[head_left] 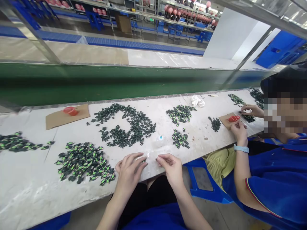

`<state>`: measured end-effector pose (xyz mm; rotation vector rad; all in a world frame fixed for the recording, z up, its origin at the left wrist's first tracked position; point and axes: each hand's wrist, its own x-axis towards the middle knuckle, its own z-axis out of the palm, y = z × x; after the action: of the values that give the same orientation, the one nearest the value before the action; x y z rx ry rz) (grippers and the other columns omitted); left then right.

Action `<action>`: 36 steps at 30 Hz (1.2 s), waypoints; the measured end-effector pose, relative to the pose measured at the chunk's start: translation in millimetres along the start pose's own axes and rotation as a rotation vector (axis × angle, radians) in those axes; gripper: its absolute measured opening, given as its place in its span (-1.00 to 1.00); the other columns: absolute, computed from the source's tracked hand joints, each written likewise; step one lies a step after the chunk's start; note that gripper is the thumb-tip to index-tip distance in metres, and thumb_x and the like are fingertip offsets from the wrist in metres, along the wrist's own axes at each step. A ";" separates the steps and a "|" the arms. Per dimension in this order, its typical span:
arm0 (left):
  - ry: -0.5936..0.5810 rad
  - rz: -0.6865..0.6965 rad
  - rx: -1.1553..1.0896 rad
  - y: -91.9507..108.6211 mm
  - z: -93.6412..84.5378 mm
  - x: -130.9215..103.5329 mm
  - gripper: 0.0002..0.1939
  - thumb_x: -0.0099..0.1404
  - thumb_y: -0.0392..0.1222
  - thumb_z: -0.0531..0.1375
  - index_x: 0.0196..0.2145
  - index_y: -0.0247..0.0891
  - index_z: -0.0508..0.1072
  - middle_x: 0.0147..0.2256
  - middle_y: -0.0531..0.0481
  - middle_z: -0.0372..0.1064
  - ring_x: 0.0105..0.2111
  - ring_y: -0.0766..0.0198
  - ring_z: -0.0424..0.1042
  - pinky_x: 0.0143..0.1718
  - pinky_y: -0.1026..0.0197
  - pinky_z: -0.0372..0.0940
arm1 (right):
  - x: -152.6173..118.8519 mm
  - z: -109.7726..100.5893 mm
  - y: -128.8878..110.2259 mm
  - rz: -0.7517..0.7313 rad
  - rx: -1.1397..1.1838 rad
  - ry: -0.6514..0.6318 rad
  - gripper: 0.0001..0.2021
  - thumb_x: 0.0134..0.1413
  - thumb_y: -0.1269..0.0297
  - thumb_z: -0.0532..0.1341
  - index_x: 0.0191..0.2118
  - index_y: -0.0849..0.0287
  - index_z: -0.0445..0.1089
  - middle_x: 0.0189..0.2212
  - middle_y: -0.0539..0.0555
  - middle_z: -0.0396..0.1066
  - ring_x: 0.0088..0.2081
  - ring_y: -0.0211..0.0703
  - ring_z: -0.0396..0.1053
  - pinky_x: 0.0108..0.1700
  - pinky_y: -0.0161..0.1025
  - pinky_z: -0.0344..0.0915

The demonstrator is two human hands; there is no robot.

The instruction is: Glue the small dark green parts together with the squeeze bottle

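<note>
My left hand (131, 168) is over the near edge of the worktable, thumb and fingers closed on a small dark piece with a bit of green (144, 160). A short way to the right, my right hand (170, 168) pinches a tiny dark piece (157, 158) between thumb and forefinger. The two pieces are apart. Just beyond my hands stands a whitish translucent bottle (159, 141) with a blue tip. To the left of my left hand lies a heap of dark green and bright green pieces (83, 163). Farther back, small dark oblong pieces (141, 126) form a loose ring.
Smaller piles of pieces (181, 114) lie right of centre, near crumpled white tissue (198, 101). A red cup (70, 111) rests on cardboard (54, 120) at the left. On the right, a co-worker (268, 172) handles pieces by another red container (233, 118). A green panel (120, 81) runs behind the table.
</note>
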<state>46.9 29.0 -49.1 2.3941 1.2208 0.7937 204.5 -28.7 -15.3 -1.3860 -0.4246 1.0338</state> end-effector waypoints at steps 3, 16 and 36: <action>0.007 -0.050 -0.026 2.7 2.2 2.0 -0.84 0.26 -0.17 0.20 -0.20 -0.03 0.52 -0.14 -0.06 0.51 -0.12 0.03 0.41 -0.16 0.02 0.12 | -0.5 2.0 4.1 -0.026 -0.024 -0.003 -0.73 -0.31 0.12 0.43 -0.43 0.18 0.55 -0.49 0.09 0.56 -0.43 -0.09 0.51 -0.29 -0.13 0.49; -0.032 -0.215 -0.159 6.2 -8.0 13.7 -0.89 0.25 -0.29 0.18 -0.33 -0.12 0.50 -0.23 0.00 0.53 -0.14 0.13 0.40 -0.12 0.05 0.15 | -0.1 18.2 8.0 -0.136 -0.195 -0.099 -0.78 -0.10 0.14 0.33 -0.35 0.18 0.53 -0.28 0.14 0.57 -0.19 -0.03 0.52 -0.07 -0.08 0.44; 0.069 -0.407 -0.724 37.5 -38.7 17.3 -0.90 0.15 -0.18 0.25 -0.39 -0.21 0.57 -0.36 -0.05 0.51 -0.32 0.21 0.51 -0.22 0.19 0.44 | -3.4 20.2 9.7 -0.558 -0.320 -0.195 -0.93 0.05 0.35 0.26 -0.36 0.13 0.52 -0.39 0.08 0.52 -0.31 -0.15 0.49 -0.21 -0.18 0.44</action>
<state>54.9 23.3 6.6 1.4963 1.1326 0.9741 183.6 -20.8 -19.2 -1.3324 -1.0916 0.6539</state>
